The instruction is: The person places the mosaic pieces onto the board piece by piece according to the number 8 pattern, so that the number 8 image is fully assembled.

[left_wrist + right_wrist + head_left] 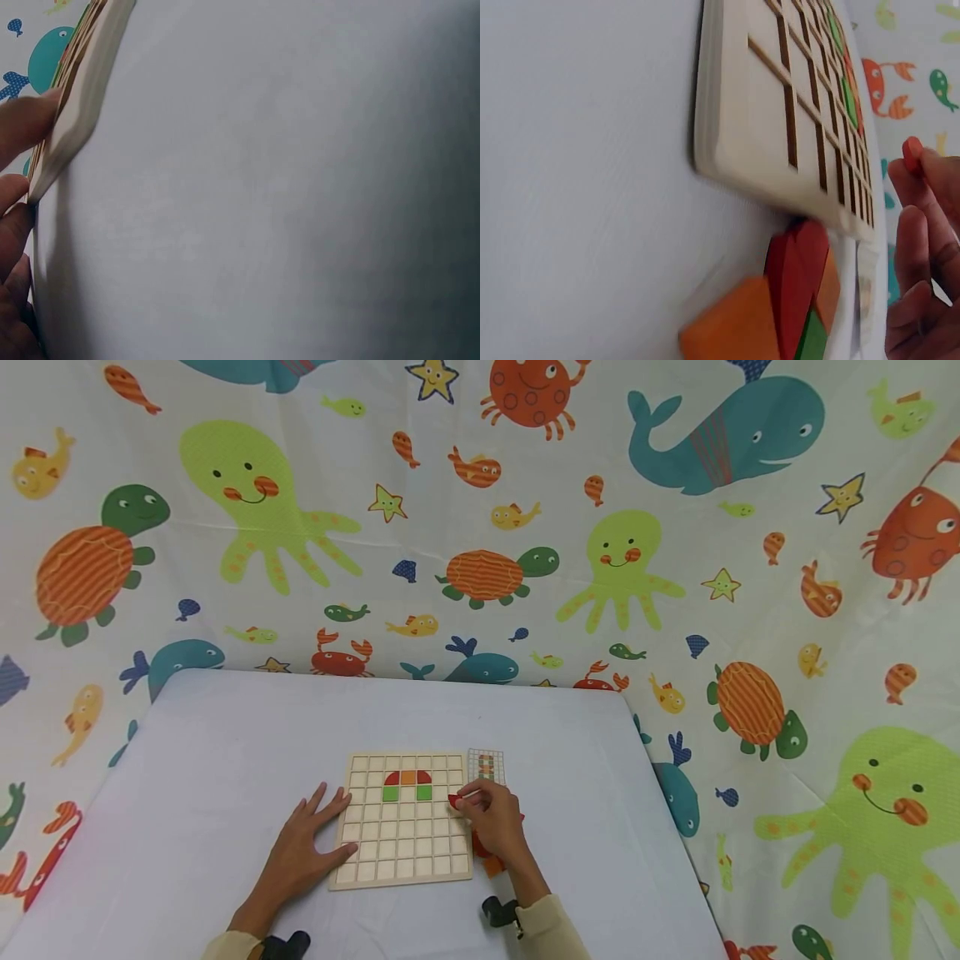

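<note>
A wooden grid board (406,845) lies on the white table. Near its far side sit two red quarter-round pieces, an orange square block (408,777) between them, and two green square blocks (423,792) below. My left hand (302,845) rests against the board's left edge with fingers spread. In the left wrist view, its thumb and fingertips touch the board's rim. Over the board's right side, my right hand (495,823) pinches a small red block (453,801) between thumb and fingertips. The right wrist view shows this red block (912,155) raised above the board.
Loose red, orange and green blocks lie beside the board's right edge, among them an orange block (735,322), partly under my right hand in the head view. A printed pattern card (487,763) lies at the board's far right. A sea-animal curtain (450,510) hangs behind the table.
</note>
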Demonstrator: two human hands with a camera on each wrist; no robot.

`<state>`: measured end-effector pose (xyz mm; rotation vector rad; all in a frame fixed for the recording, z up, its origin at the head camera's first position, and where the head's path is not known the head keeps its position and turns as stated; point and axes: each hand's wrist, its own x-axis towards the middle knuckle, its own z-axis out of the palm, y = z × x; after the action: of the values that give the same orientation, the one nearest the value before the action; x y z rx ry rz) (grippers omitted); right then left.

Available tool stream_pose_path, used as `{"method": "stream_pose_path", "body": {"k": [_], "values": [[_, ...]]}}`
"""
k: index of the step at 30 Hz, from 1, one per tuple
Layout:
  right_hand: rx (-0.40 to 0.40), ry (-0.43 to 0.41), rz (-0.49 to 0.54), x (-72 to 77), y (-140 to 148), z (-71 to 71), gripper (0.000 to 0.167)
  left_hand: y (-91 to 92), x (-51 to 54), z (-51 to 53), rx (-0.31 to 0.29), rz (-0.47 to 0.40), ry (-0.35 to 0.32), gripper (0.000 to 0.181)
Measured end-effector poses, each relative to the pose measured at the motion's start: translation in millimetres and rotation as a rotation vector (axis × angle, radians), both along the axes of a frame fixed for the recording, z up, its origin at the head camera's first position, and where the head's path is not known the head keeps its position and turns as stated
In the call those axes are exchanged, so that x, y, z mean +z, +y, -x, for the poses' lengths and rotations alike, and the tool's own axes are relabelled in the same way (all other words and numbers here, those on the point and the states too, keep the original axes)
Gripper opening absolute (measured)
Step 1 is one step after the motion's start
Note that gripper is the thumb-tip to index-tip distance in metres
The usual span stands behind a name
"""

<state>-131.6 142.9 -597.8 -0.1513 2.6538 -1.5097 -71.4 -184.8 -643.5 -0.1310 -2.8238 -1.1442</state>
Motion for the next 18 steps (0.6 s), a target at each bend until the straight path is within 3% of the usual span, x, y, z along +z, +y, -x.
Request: {"method": "stream_pose_path", "body": {"k": [7, 18], "values": [[0.007, 0.038, 0.040, 1.5, -21, 1.6, 0.009, 0.7, 0.6, -0.3, -0.004, 0.001, 0.023, 0.083], [0.028, -0.022, 0.078, -0.6, -58, -1.3, 0.008, 1.2, 3.7, -0.9, -0.007, 0.004, 0.005, 0.083]]}}
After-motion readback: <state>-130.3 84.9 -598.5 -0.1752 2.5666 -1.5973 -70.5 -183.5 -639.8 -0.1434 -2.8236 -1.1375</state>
